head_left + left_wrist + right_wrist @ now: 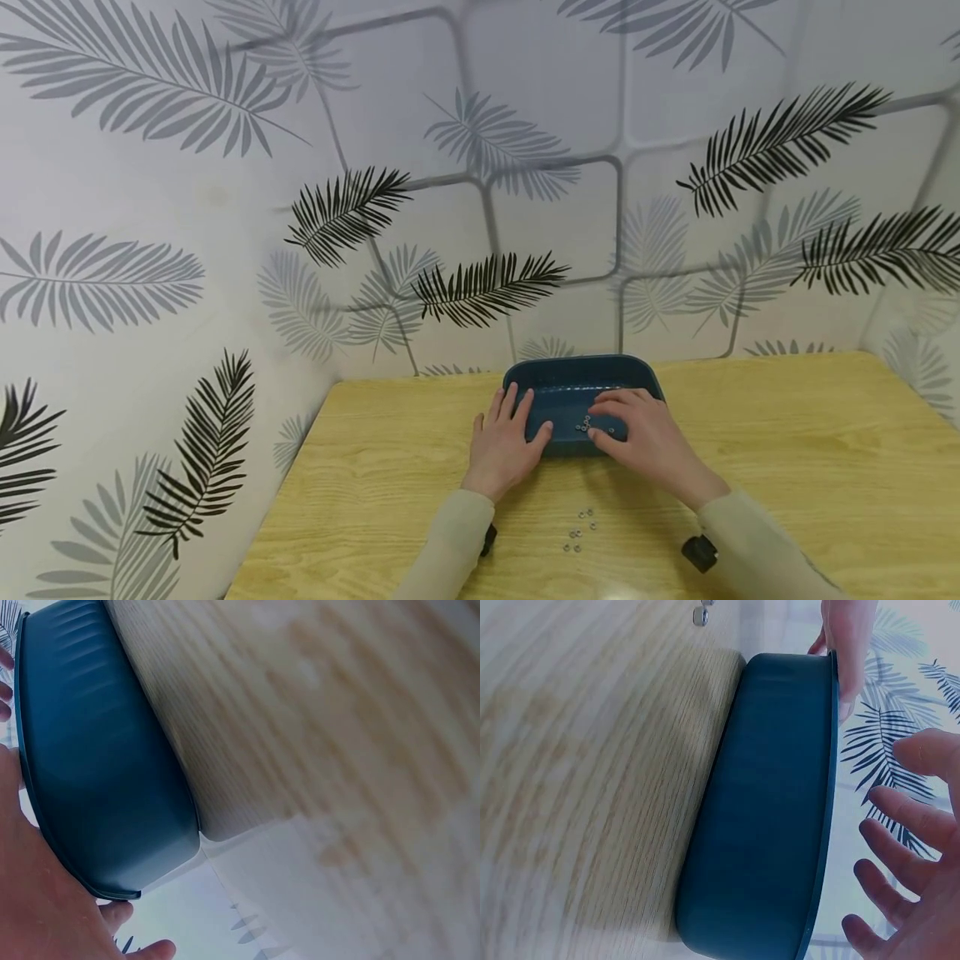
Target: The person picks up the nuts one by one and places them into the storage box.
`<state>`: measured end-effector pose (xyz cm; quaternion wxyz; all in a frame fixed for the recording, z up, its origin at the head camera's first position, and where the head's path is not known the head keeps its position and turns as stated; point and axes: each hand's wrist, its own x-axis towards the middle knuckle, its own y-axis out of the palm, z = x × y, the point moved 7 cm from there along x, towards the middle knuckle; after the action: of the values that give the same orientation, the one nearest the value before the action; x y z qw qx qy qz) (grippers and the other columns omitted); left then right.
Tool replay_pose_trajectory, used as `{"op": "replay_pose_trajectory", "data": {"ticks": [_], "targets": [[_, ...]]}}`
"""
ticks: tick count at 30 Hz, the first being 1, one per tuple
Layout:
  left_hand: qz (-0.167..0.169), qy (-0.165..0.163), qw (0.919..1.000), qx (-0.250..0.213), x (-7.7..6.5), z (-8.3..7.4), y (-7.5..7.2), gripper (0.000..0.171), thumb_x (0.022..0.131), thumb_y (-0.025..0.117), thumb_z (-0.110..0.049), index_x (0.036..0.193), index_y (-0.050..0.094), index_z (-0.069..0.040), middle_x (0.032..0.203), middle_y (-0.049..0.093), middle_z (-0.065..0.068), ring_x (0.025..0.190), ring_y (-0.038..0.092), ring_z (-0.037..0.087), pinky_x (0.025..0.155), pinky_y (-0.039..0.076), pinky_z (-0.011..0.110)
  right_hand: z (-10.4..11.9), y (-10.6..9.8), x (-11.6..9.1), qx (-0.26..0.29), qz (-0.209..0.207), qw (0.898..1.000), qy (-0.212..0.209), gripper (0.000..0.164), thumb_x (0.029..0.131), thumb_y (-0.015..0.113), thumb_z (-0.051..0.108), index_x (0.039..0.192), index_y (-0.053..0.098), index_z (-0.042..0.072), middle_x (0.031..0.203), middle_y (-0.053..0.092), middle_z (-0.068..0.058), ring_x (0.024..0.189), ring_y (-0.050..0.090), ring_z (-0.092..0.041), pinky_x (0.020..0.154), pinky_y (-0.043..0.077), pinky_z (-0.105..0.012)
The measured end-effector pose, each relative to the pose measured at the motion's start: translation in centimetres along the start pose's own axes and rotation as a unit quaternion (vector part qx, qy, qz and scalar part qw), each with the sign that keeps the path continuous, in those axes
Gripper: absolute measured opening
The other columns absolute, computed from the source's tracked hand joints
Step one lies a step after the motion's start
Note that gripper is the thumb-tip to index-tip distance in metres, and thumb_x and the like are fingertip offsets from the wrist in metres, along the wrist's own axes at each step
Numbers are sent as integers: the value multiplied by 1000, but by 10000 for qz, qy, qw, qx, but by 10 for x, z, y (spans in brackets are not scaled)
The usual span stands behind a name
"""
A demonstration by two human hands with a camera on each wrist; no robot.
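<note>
Left hand (504, 446) is spread over the blue tray's (577, 368) rim on its side. Right hand (648, 433) is loosely bent above the tray, thumb apart from fingers, tray nuts (584, 428) by its fingertips. Loose nuts (576, 533) sit between the wrists. Counter (390, 467) runs out past both hands, back edge just beyond the tray.

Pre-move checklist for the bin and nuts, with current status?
1. Dark-blue rectangular tray flat on light wood-grain table: ok.
2. Left hand at the tray's left end, thumb over the rim: ok.
3. Right hand over the tray, thumb and index finger apart: ok.
4. All small silver metal nuts inside the tray: not ok, several lie on the table in front.
5. Count inside the tray: cannot tell, right hand may hide some.
</note>
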<state>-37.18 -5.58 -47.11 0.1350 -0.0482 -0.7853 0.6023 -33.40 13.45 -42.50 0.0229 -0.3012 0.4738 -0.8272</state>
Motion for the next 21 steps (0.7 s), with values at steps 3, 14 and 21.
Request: {"op": "replay_pose_trajectory", "data": {"ticks": [3, 14, 21], "targets": [[-1, 1, 10000, 25, 0, 0, 0, 68, 100, 36, -60, 158, 27, -25, 164, 16, 3, 150, 11, 24, 113, 21, 58, 4, -2, -3, -9, 40, 10000, -55, 29, 88, 75, 29, 111, 74, 12, 122, 64, -8, 115, 53, -33, 94, 40, -60], [59, 2, 9999, 89, 0, 2, 3, 68, 100, 35, -61, 158, 26, -26, 164, 16, 2, 150, 11, 24, 113, 22, 58, 13, -2, -11, 60, 232, 9997, -73, 25, 88, 75, 31, 108, 75, 16, 122, 63, -5, 116, 52, -29, 93, 41, -59], [60, 6, 9999, 123, 1, 3, 3, 68, 100, 34, -62, 158, 25, -27, 164, 15, 1, 150, 11, 24, 113, 21, 58, 16, 2, -17, 38, 382, 9992, -118, 21, 86, 77, 28, 103, 76, 17, 120, 64, -3, 112, 54, -28, 88, 43, -57]]}}
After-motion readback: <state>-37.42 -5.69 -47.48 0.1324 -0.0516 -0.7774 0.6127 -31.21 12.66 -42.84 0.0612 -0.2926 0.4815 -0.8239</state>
